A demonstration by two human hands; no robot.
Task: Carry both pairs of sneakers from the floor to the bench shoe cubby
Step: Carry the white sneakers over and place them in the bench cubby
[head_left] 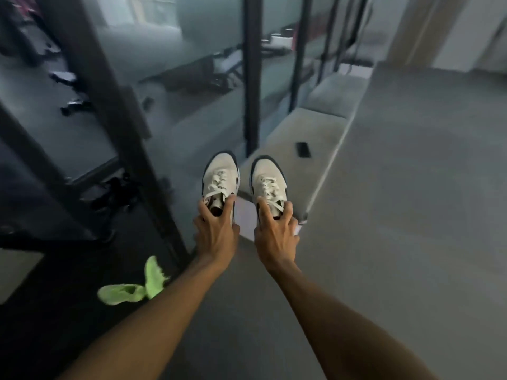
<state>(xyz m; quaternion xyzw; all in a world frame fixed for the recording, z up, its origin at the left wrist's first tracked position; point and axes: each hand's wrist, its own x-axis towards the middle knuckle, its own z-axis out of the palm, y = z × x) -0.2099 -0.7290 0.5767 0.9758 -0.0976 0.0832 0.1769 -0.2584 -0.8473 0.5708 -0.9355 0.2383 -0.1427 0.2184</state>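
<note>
The cream pair is in the air, one sneaker per hand, over the near end of the bench [301, 127]; the green pair [134, 289] lies on the floor, so roughly half remains. Both arms reach forward: the left hand [216, 231] fingers pinch the left cream sneaker [219, 176] by its collar, the right hand [277, 237] likewise grips the right cream sneaker [267, 179].

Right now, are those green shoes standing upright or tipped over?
Tipped over: the green shoes lie sprawled on the dark floor, at odd angles.

no text, label, brand, number or sign is readable anywhere; the whole view is too blurred.
</note>
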